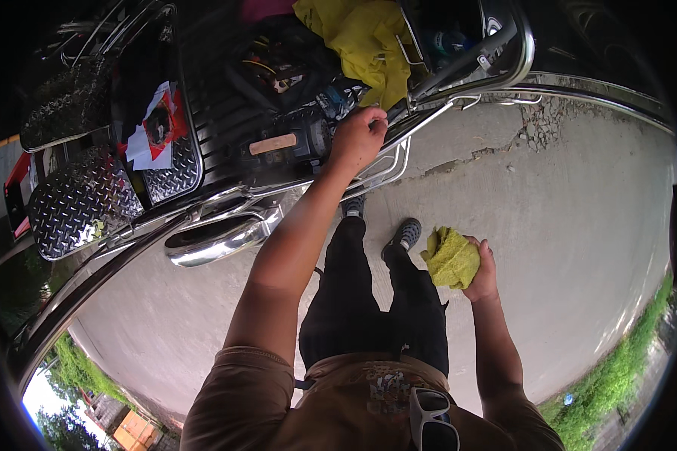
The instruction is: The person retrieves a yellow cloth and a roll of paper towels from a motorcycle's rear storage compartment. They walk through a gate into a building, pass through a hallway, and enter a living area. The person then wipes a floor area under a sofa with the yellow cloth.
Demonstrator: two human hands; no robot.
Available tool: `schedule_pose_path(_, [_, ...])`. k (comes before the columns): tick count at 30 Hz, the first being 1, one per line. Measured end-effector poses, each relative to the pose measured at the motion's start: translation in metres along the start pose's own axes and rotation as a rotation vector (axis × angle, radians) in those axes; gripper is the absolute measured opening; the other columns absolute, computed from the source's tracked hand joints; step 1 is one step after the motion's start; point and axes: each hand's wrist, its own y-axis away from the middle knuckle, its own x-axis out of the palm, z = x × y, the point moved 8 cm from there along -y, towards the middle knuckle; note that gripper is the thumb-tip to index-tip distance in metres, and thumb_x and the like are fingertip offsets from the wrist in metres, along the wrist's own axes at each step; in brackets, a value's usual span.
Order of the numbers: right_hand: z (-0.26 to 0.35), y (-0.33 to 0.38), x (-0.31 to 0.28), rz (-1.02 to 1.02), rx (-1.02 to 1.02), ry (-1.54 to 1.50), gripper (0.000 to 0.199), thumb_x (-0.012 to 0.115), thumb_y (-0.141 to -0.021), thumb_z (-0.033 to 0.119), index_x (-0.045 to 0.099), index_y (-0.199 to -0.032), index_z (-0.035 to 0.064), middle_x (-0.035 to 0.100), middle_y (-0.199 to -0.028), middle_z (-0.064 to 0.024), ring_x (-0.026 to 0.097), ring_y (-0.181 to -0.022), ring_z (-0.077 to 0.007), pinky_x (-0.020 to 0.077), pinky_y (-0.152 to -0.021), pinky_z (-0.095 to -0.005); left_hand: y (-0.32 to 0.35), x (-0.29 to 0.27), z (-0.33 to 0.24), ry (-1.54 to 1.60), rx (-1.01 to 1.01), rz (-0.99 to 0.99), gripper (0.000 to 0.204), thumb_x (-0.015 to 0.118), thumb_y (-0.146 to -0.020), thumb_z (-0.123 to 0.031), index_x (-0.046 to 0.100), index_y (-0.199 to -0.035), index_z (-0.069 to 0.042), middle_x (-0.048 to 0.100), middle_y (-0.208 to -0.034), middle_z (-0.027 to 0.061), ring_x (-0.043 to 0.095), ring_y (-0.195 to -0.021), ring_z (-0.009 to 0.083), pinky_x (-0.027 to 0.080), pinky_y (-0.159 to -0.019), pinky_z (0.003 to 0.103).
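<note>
The person's right hand (484,278) is gripping a folded cloth (451,259) above the concrete ground (579,225), out to the body's right and apart from the vehicle's chrome rail (525,56). The folded cloth is forming a thick wad, probably so that one hand can contain it all. The left hand (359,139) is reaching over the vehicle's edge, its fingers curling inward beside the lower end of a yellow cloth (365,41); whether they are pinching it, one cannot tell. The yellow cloth is lying loosely crumpled, its lower end trailing toward the edge, seemingly for want of anything weighing it down. The folded cloth is looking rough and towel-like, dull yellow-green, with layered, uneven edges.
</note>
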Motion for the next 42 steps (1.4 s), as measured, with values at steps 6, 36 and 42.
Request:
schedule_pose_path(6, [-0.006, -0.05, 0.005, 0.035, 0.07, 0.083, 0.031, 0.069, -0.096, 0.027, 0.068, -0.106, -0.0021, 0.071, -0.109, -0.0145, 0.068, -0.104, -0.0267, 0.054, -0.096, -0.0408, -0.169, 0.043, 0.03, -0.457, 0.276, -0.174, 0.029, 0.069, -0.087, -0.019, 0.071, -0.114, -0.01, 0.068, -0.112, 0.0121, 0.065, -0.106, 0.034, 0.053, -0.09, 0.048])
schedule_pose_path(36, [0.048, -0.354, 0.295, 0.311, -0.265, 0.736, 0.065, 0.074, -0.086, 0.003, 0.047, -0.146, 0.008, 0.065, -0.129, -0.0135, 0.065, -0.116, -0.0212, 0.0543, -0.095, -0.0343, -0.183, -0.084, 0.022, 0.717, -0.303, 1.149, 0.035, 0.063, -0.101, -0.015, 0.061, -0.133, -0.001, 0.067, -0.125, 0.0055, 0.062, -0.115, 0.0134, 0.048, -0.1, 0.03])
schedule_pose_path(42, [0.037, -0.348, 0.256, 0.164, -0.164, 1.171, 0.029, 0.073, -0.087, 0.012, 0.069, -0.115, 0.0047, 0.073, -0.108, -0.0119, 0.071, -0.101, -0.0213, 0.0535, -0.09, -0.0325, -0.419, -0.155, 0.117, -0.217, 0.197, 0.084, 0.045, 0.071, -0.095, -0.026, 0.061, -0.134, -0.006, 0.065, -0.134, 0.0125, 0.061, -0.125, 0.03, 0.048, -0.106, 0.039])
